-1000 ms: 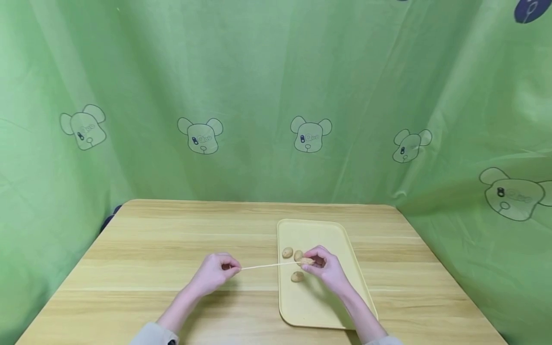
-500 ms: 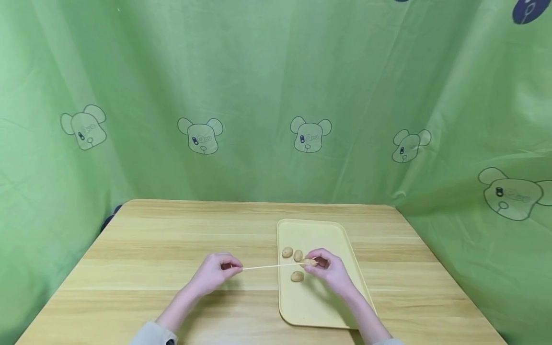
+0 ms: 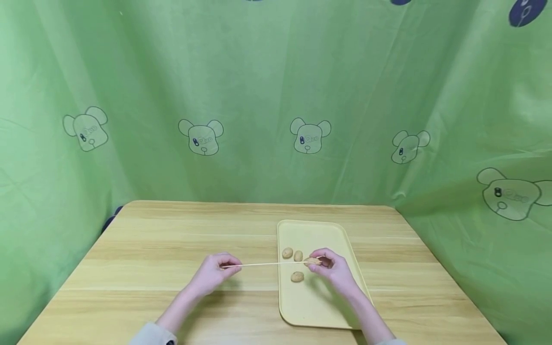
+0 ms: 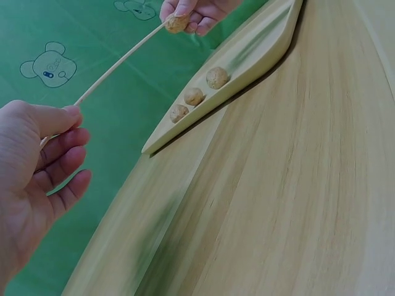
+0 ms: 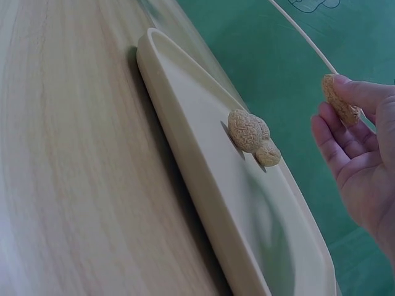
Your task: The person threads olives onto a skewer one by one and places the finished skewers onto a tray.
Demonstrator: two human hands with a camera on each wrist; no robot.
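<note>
Pinching a thin wooden skewer (image 3: 269,264) at one end with your left hand (image 3: 214,274), your right hand (image 3: 332,268) gripping a nugget (image 3: 312,261) at its tip above the yellow tray (image 3: 327,306), three loose nuggets (image 3: 297,276) lying on it, no readable writing, bear-print green cloth (image 3: 308,136) behind.
</note>
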